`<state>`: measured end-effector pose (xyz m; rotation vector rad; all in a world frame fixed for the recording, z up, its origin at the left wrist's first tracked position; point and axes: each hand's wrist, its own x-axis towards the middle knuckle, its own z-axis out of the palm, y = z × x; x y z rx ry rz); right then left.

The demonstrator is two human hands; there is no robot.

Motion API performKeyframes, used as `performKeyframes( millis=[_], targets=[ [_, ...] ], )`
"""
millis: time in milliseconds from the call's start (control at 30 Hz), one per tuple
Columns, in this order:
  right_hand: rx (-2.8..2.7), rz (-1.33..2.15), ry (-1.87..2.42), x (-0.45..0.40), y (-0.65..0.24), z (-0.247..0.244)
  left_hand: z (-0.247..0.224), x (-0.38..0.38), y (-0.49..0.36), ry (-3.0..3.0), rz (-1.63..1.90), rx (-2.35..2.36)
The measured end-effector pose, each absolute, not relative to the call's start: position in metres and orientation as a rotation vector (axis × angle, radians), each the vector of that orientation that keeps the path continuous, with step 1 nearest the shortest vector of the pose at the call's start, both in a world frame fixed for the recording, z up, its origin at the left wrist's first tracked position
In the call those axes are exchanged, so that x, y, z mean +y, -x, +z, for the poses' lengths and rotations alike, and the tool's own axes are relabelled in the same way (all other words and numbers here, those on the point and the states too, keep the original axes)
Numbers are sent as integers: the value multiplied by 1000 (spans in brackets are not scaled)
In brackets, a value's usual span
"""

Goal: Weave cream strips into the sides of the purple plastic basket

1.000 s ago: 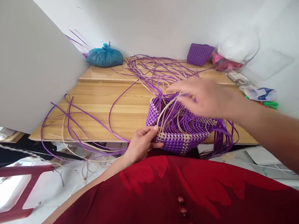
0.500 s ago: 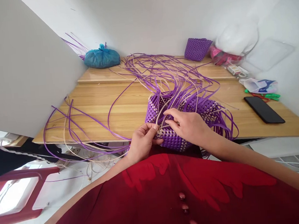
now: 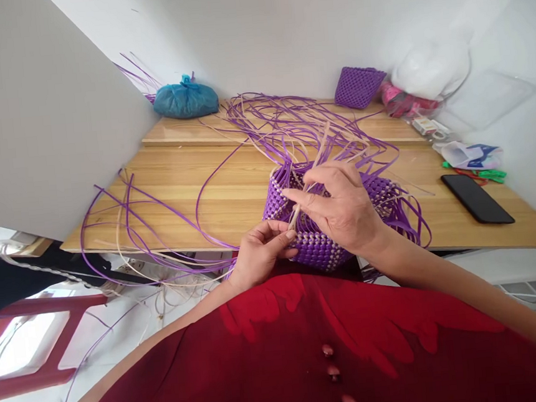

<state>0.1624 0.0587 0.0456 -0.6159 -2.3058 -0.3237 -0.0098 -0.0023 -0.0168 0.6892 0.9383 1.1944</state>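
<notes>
A purple and beige woven basket lies at the table's front edge, with many long purple and beige strips rising from it. My left hand pinches its near left rim, thumb and forefinger closed at the foot of a beige strip. Over the basket's opening is my right hand, its fingers closed on beige strip further up. The palm and wrist of that hand cover part of the weave.
On the wooden table a black phone lies at the right. Behind stand a blue bag and a small purple woven piece. Loose strips hang over the front left edge. A red stool is below left.
My right hand has risen slightly and moved right, and the beige strips now stretch between both hands. My left hand has shifted a little right along the rim.
</notes>
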Motion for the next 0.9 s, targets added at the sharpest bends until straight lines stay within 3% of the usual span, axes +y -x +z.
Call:
performKeyframes(
  millis=[100, 167, 267, 433, 500, 700, 900],
  targets=[
    [-2493, -215, 575, 44, -162, 51, -18, -4, 9, -696, 1221, 893],
    [-2632, -166, 779, 34, -163, 52, -18, -5, 9, -679, 1240, 881],
    [-2783, -263, 1207, 24, -167, 55, -18, -6, 12, -642, 1198, 918],
    [-2973, -349, 1304, 12, -171, 68, -17, -8, 15, -760, 1042, 996],
    [-2955, -161, 1410, 8, -170, 73, -16, -9, 15, -768, 1048, 999],
    [-2507, 990, 1218, 5, -165, 61, -13, -11, 14, -756, 1010, 921],
    [-2388, 1180, 1056, 9, -157, 32, -19, -13, 13, -725, 1005, 878]
  ],
)
